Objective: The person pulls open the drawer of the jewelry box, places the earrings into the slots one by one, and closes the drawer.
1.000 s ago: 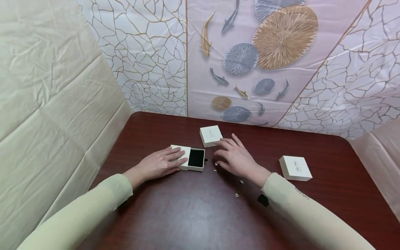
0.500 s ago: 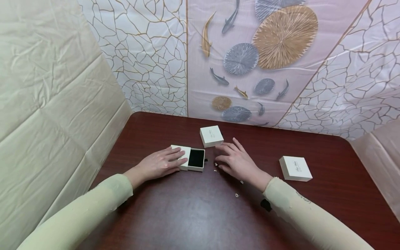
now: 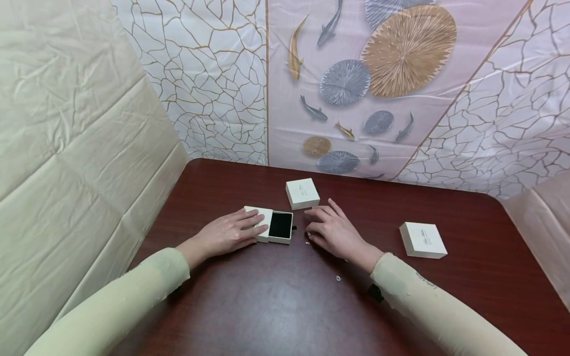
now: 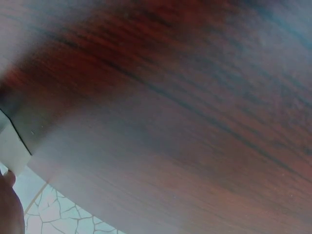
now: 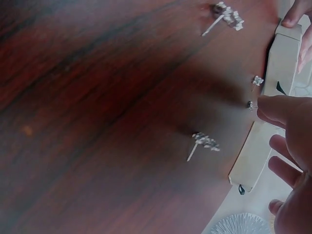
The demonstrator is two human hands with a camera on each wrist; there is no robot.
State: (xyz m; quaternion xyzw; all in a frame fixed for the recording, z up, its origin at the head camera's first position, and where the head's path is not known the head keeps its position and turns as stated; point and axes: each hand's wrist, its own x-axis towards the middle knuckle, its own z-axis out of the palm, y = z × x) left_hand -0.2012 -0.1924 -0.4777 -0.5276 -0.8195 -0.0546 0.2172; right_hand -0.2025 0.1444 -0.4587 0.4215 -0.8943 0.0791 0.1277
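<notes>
My left hand (image 3: 231,230) lies with extended fingers across the white sleeve of a small drawer box (image 3: 280,240). The box's tray is partly pulled out, with a black lining and a dark ribbon tab. To the right, my right hand (image 3: 331,231) is low over the table, thumb and forefinger together at a small sparkling stud earring (image 5: 250,105), pinching its post. Just beside it stands a similar stud earring (image 5: 257,81). Two larger cluster earrings with straight posts lie nearer the wrist, one cluster earring (image 5: 228,17) and another cluster earring (image 5: 206,142).
A closed white box (image 3: 303,193) with printed lettering stands behind the right hand. Another closed white box (image 3: 423,240) is at the right. All rest on a dark red wood-grain table (image 3: 258,306), with patterned cloth (image 3: 213,89) hanging behind its far edge.
My right hand has drawn back slightly and lowered, its thumb and forefinger coming to the stud earring. My left hand has stayed on the drawer box.
</notes>
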